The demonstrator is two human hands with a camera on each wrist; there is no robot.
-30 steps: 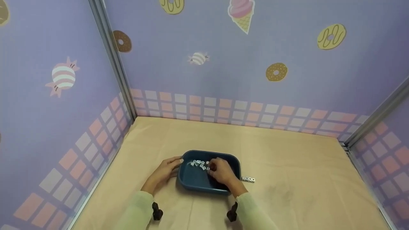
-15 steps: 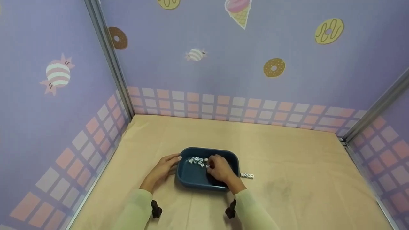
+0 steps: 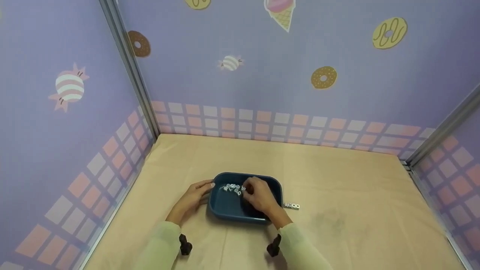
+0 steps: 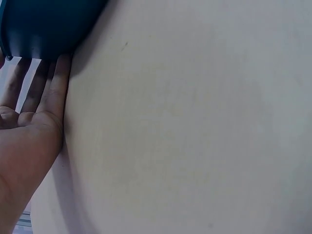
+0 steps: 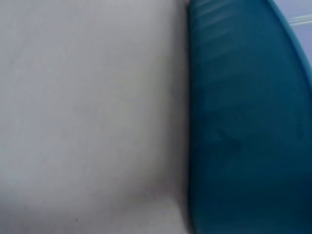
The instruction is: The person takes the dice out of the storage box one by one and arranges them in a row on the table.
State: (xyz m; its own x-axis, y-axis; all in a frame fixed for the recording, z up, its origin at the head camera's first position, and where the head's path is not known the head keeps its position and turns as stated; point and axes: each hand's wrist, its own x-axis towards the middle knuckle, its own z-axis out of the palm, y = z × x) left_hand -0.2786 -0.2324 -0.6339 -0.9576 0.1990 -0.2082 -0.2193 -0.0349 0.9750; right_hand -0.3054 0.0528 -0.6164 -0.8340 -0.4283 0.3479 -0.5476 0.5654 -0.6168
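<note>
A dark blue tray [image 3: 228,216] with rounded corners sits on the table. Inside, toward its far left, several white dice [image 3: 232,186] lie loosely bunched. My right hand [image 3: 260,195] is over the tray's right half, its curled fingers and thumb meeting at a die [image 3: 243,188] beside the bunch; the fingers partly cover it. My left hand [image 3: 194,198] steadies the tray's left side. In the left wrist view its straight fingers [image 4: 57,87] touch the tray's outer wall [image 4: 53,29]. The right wrist view has only the tray's wall [image 5: 248,122] and the cloth; the right hand is hidden there.
Just right of the tray, several dice stand in a short row [image 3: 291,206] on the table. Cream cloth [image 3: 348,210] covers the table. Patterned walls [image 3: 262,86] close off the back and both sides, with metal posts [image 3: 129,67] at the corners.
My right hand has shifted slightly away from me inside the tray, from a nearer die toward the one at its fingertips. The left hand, the tray and the row of dice stay put.
</note>
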